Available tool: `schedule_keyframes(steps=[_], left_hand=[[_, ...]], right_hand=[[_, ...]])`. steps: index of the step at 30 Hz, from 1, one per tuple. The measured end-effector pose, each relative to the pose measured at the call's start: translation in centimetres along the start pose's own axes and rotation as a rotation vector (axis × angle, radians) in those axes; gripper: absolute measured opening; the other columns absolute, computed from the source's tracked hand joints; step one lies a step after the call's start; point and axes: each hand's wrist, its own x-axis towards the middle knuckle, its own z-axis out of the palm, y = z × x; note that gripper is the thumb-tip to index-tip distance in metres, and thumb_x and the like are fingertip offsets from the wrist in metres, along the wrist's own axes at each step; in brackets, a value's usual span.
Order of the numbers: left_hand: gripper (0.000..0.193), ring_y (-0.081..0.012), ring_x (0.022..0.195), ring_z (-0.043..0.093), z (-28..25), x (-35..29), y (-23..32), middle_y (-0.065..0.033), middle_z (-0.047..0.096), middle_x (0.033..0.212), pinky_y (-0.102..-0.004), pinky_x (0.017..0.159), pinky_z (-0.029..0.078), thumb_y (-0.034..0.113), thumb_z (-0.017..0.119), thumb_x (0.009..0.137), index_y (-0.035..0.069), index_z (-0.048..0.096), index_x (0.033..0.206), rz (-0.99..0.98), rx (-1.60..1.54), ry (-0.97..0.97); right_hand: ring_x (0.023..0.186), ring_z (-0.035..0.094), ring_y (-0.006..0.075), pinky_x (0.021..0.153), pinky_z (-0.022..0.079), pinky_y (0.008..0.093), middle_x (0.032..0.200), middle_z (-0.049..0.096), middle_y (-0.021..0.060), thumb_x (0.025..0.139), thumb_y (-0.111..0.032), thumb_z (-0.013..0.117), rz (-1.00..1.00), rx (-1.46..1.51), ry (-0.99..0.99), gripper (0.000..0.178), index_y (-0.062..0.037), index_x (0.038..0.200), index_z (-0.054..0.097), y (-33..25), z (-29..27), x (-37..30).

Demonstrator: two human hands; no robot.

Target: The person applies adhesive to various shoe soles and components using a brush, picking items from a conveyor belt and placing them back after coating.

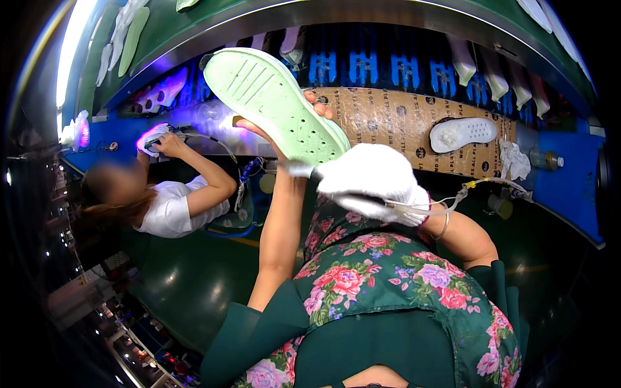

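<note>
A light green shoe sole [272,97] with grooves and several small holes is held up in front of me, tilted, its toe end to the upper left. My left hand [262,131] is closed round its edges from behind, fingertips showing on the far side; the palm is hidden. In a white glove, my right hand [372,178] is closed on a brush [315,176] whose tip is blurred by motion. That tip is near the lower heel end of the sole; I cannot tell whether they touch. A thin clear tube [443,210] runs off from the gloved hand.
Cardboard [381,123] covers the bench, bearing a white sole [463,134], a crumpled cloth [515,160] and a clear bottle [545,159]. Blue racks [363,68] line the back. Soles lie on a green belt [155,32] above. A co-worker [187,200] handles a shoe part at left.
</note>
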Motion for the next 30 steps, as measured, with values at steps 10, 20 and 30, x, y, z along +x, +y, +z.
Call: schedule_keyframes(steps=[10, 20, 30], left_hand=[[0.129, -0.0373, 0.09, 0.064, 1.5, 1.4, 1.9, -0.0237, 0.063, 0.099, -0.0491, 0.076, 0.057, 0.103, 0.041, 0.053, -0.008, 0.054, 0.119, -0.179, 0.026, -0.138], [0.119, -0.0437, 0.088, 0.067, 1.1, 3.2, 3.8, -0.0295, 0.06, 0.112, -0.0514, 0.069, 0.059, 0.09, 0.057, 0.063, 0.004, 0.04, 0.144, -0.429, 0.234, -0.235], [0.108, -0.0295, 0.112, 0.065, 0.3, 4.7, 5.1, -0.0171, 0.06, 0.133, -0.0477, 0.09, 0.058, 0.081, 0.06, 0.067, 0.007, 0.046, 0.145, -0.546, 0.745, 0.052]], right_hand=[[0.085, 0.07, 0.0257, 0.075, 0.055, 0.0355, 0.102, 0.074, 0.0055, 0.076, -0.01, 0.077, 0.137, 0.062, -0.032, 0.027, -0.0157, 0.102, 0.076, 0.0, 0.0, 0.1], [0.078, 0.067, 0.0287, 0.067, 0.054, 0.0382, 0.093, 0.072, 0.0069, 0.078, -0.008, 0.074, 0.113, 0.137, -0.114, 0.022, -0.0167, 0.099, 0.073, -0.1, 0.5, 0.1], [0.082, 0.069, 0.0287, 0.072, 0.055, 0.0365, 0.099, 0.073, 0.0076, 0.078, -0.01, 0.075, 0.141, -0.076, -0.164, 0.023, -0.014, 0.1, 0.074, 1.1, -0.4, 0.3]])
